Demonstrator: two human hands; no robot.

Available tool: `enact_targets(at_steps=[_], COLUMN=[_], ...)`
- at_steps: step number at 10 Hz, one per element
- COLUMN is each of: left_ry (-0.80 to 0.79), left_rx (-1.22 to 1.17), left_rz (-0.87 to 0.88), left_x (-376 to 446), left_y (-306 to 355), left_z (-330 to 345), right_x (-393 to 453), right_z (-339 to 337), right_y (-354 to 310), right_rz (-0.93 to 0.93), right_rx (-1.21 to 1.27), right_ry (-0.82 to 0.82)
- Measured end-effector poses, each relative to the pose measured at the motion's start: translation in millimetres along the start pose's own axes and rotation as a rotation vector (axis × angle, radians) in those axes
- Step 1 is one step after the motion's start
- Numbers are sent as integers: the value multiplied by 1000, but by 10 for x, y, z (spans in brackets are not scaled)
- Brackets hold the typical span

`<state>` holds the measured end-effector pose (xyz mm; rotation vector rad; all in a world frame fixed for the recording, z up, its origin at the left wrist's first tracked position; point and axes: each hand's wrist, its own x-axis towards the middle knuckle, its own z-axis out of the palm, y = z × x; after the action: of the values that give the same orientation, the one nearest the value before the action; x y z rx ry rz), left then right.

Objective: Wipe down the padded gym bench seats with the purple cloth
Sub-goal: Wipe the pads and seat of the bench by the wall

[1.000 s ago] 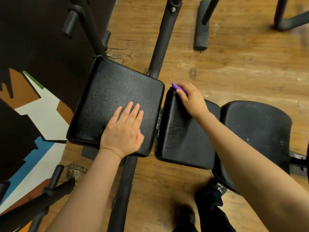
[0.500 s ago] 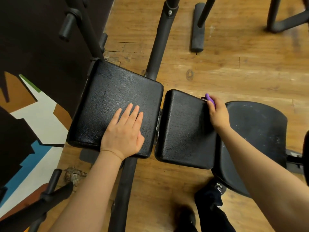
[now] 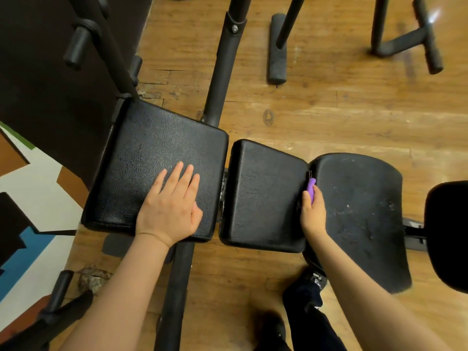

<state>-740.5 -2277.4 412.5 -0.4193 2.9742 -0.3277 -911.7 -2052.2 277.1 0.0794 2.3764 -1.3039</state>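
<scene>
Two square black padded seats sit side by side: the left pad (image 3: 141, 158) and the middle pad (image 3: 263, 193). A rounded, dusty black seat (image 3: 364, 214) lies to their right. My left hand (image 3: 169, 209) rests flat on the left pad with straight fingers. My right hand (image 3: 312, 211) grips the purple cloth (image 3: 310, 187) against the right edge of the middle pad, in the gap beside the rounded seat. Only a small strip of the cloth shows above my fingers.
Black metal frame tubes (image 3: 222, 72) run under and behind the pads. More equipment legs (image 3: 277, 46) stand on the wooden floor (image 3: 329, 110) at the back. A painted wall (image 3: 38, 173) with handle pegs is at the left. My dark shoe (image 3: 306, 287) is below the seats. Another black pad (image 3: 448, 234) is at the right edge.
My right hand slid the cloth from the middle pad's far left corner along its far edge, then down its right side. My left hand stayed in place.
</scene>
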Motion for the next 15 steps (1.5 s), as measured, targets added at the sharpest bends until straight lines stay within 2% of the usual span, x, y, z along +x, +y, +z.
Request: enact_targets(at_steps=[2, 4, 6, 7, 9, 11, 12, 13, 15], left_ry=[-6, 11, 15, 19, 8, 6, 11, 16, 21], left_rx=[-5, 2, 6, 7, 14, 8, 11, 6, 11], left_rz=[-2, -4, 2, 3, 11, -2, -1, 2, 4], left_x=[0, -5, 11, 7, -10, -16, -18, -25, -19], left_y=[-2, -3, 10, 12, 21, 11, 7, -7, -12], left_z=[18, 14, 15, 13, 27, 30, 32, 40, 63], right_x=[-116, 286, 524, 95, -682, -720, -744, -843, -934], right_z=[-44, -12, 5, -43, -62, -146, -106, -52, 13], right_y=[63, -289, -325, -162, 486, 490, 481, 459, -30], right_rz=[63, -61, -50, -61, 97, 155, 222, 231, 11], right_rx=[68, 36, 27, 23, 72, 154, 262, 254, 271], right_ry=[21, 49, 41, 53, 70, 34, 100, 210, 274])
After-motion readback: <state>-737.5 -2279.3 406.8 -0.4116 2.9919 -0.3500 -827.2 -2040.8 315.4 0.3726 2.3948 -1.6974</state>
